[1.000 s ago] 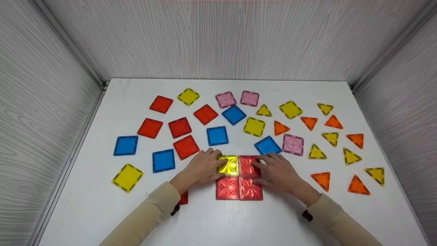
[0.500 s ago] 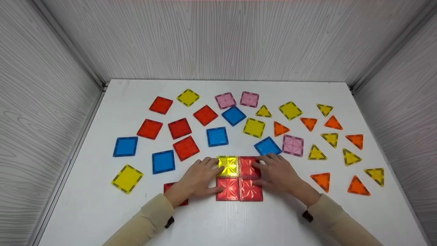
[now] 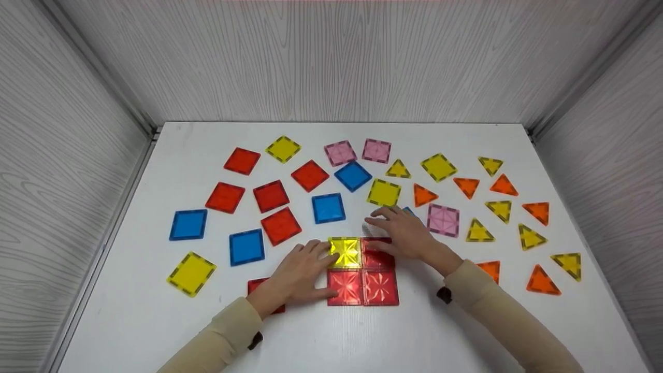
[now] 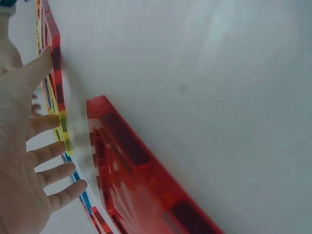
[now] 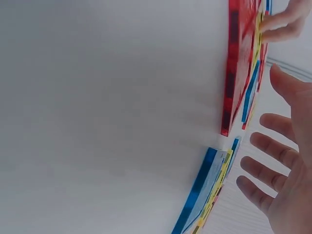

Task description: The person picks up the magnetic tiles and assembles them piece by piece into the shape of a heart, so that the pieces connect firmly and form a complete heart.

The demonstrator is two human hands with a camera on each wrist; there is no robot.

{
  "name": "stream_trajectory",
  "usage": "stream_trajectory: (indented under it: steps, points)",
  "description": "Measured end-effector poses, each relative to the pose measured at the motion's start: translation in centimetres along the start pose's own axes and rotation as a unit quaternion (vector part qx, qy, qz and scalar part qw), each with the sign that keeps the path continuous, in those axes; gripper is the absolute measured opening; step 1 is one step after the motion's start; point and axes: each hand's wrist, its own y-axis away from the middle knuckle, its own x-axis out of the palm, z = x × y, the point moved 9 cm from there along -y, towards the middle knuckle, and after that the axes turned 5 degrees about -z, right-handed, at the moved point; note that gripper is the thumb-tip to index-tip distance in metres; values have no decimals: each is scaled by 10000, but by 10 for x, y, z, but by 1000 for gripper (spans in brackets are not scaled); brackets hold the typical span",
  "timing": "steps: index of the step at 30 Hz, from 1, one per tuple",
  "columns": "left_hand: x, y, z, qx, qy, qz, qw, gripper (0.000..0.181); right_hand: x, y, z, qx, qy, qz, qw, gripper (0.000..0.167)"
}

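Four-part block of square magnetic tiles lies flat near the front middle: a yellow tile [image 3: 348, 253] at back left, a red tile [image 3: 380, 260] at back right, and two more red tiles in front, left [image 3: 344, 288] and right [image 3: 380, 288]. My left hand [image 3: 299, 272] rests along the block's left side, fingers spread, fingertips at the yellow tile and thumb at the front-left red one. Above the block's back-right corner hovers my right hand [image 3: 406, 233], fingers extended and holding nothing. It partly hides the back-right red tile and a blue tile [image 3: 407, 211] behind.
Under my left wrist lies a loose red tile [image 3: 255, 285], partly covered. Red, blue, yellow and pink squares [image 3: 443, 220] are scattered behind and to the left. Several yellow and orange triangles [image 3: 544, 281] spread over the right side. Grey panels [image 3: 342, 62] enclose the white table.
My right hand has left the block's right side and moved away from me and leftward, over the blue tile. My left hand has drawn back slightly to the left. The block stays put.
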Motion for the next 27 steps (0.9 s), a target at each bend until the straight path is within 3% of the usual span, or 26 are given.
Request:
stream_trajectory:
  steps: [7, 14, 19, 27]
  points:
    - [0, -1, -1, 11, -276, 13, 9996, 88, 5, -60, 2, 169, -263, 38, 9995, 64]
    - [2, 0, -1, -19, -384, 73, 9992, 89, 14, -102, 8, 235, -187, 278, 9992, 67]
    - [2, 0, 0, -52, -317, 79, 9995, 88, 24, -115, 11, 247, -17, 523, 9983, 72]
    - [2, -1, 0, -20, -307, 62, 9995, 89, 30, -115, 12, 241, 103, 643, 9976, 74]
